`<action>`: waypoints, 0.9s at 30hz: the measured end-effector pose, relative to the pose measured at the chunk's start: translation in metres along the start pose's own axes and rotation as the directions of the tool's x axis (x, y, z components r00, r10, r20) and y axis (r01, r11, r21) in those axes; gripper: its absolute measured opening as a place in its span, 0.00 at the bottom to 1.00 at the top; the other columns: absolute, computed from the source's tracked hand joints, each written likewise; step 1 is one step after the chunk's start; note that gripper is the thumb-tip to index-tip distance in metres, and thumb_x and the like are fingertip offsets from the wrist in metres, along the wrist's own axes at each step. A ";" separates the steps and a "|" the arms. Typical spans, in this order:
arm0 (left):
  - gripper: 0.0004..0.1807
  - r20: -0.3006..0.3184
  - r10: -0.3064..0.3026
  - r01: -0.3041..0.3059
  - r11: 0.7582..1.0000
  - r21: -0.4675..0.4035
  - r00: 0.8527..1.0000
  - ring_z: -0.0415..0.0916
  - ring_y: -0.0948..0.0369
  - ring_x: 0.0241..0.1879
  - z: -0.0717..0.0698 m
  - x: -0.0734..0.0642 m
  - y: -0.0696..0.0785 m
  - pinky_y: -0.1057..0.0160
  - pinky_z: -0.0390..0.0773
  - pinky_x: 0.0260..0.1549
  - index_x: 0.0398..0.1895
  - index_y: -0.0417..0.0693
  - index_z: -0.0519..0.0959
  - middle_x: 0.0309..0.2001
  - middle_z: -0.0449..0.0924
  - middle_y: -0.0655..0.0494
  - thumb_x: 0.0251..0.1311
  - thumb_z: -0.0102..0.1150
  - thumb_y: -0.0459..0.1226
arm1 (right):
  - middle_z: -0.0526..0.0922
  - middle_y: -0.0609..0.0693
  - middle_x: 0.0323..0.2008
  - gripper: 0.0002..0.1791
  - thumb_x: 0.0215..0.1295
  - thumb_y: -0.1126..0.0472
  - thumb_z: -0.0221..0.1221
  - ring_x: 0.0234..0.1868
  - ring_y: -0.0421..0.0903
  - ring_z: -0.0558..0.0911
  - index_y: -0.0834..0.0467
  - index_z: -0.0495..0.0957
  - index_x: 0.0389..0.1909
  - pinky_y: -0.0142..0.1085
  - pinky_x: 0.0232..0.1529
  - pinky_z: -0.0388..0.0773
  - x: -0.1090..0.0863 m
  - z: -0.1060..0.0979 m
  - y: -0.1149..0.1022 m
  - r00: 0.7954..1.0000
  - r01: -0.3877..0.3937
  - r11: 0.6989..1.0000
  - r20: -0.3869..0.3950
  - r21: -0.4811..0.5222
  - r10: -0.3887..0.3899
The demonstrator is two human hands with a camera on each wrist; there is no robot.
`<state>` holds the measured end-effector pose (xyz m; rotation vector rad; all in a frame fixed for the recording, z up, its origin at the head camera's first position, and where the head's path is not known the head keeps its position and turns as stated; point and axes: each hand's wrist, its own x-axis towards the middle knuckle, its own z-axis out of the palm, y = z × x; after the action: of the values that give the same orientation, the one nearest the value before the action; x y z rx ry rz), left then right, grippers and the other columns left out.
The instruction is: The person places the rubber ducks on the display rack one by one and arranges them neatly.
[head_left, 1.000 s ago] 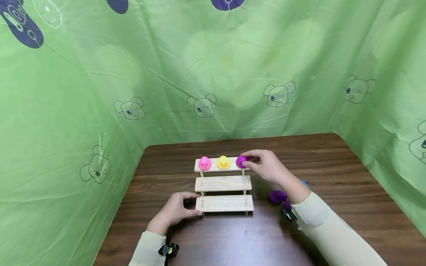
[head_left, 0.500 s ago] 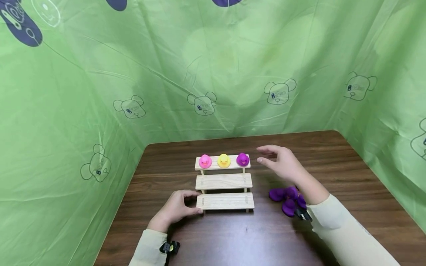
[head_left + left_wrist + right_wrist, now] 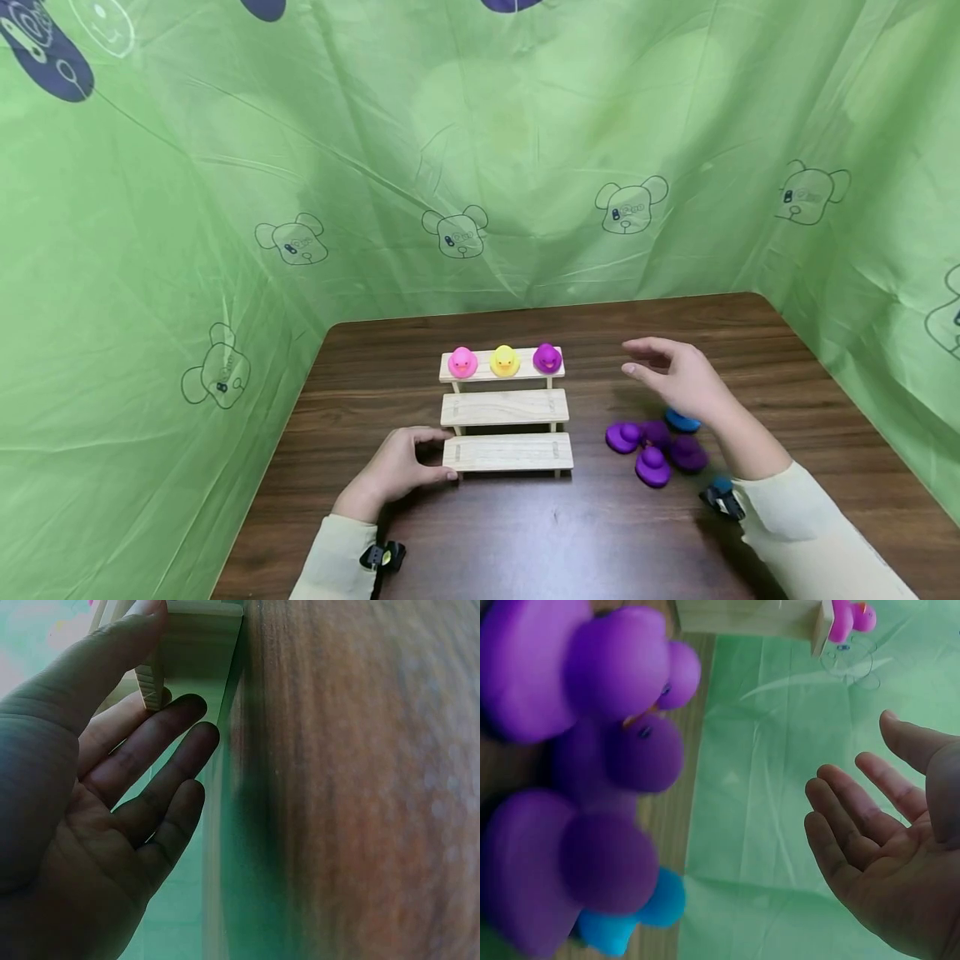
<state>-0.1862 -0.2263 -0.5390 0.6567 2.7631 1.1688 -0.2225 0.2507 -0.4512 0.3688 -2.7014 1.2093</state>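
A three-step wooden stand [image 3: 507,452] stands on the table. Along its top step sit a pink rubber duck [image 3: 462,362], a yellow rubber duck [image 3: 505,361] and a purple rubber duck [image 3: 547,359]. My left hand [image 3: 401,467] holds the left end of the lowest step between thumb and index finger; in the left wrist view the other fingers spread loosely below the wooden end. My right hand [image 3: 678,379], fingers relaxed and nothing in them, hovers to the right of the stand. Several purple rubber ducks [image 3: 653,468] lie clustered just below it.
Beside the purple cluster is a blue rubber duck [image 3: 683,420]; another blue piece [image 3: 722,483] shows by the right wrist camera, partly hidden. Green printed cloth [image 3: 525,167] surrounds the brown wood table [image 3: 510,542] at the back and sides.
My right hand has let go of the purple duck on the top step and moved right, uncovering the duck cluster. My left hand stays at the lowest step.
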 end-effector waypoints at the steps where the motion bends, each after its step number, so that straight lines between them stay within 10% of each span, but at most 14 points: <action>1: 0.26 -0.002 0.001 -0.001 1.000 0.000 1.000 0.83 0.62 0.52 0.000 0.000 0.000 0.54 0.81 0.57 0.51 0.57 0.88 0.48 0.87 0.67 0.46 0.87 0.45 | 0.88 0.53 0.54 0.21 0.71 0.49 0.69 0.53 0.56 0.86 0.54 0.84 0.59 0.25 0.46 0.78 -0.002 -0.002 0.003 1.000 -0.006 1.000 -0.001 0.002 0.006; 27: 0.28 0.013 -0.024 0.024 1.000 0.011 1.000 0.82 0.61 0.55 0.000 -0.002 0.001 0.53 0.80 0.59 0.53 0.56 0.88 0.50 0.87 0.65 0.47 0.86 0.47 | 0.89 0.59 0.49 0.27 0.69 0.47 0.70 0.48 0.56 0.87 0.62 0.82 0.60 0.39 0.45 0.81 -0.047 -0.027 0.071 0.987 -0.138 0.980 0.060 -0.142 0.147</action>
<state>-0.1837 -0.2263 -0.5387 0.6279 2.7605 1.1407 -0.1962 0.3235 -0.4952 0.2055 -2.8953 1.0536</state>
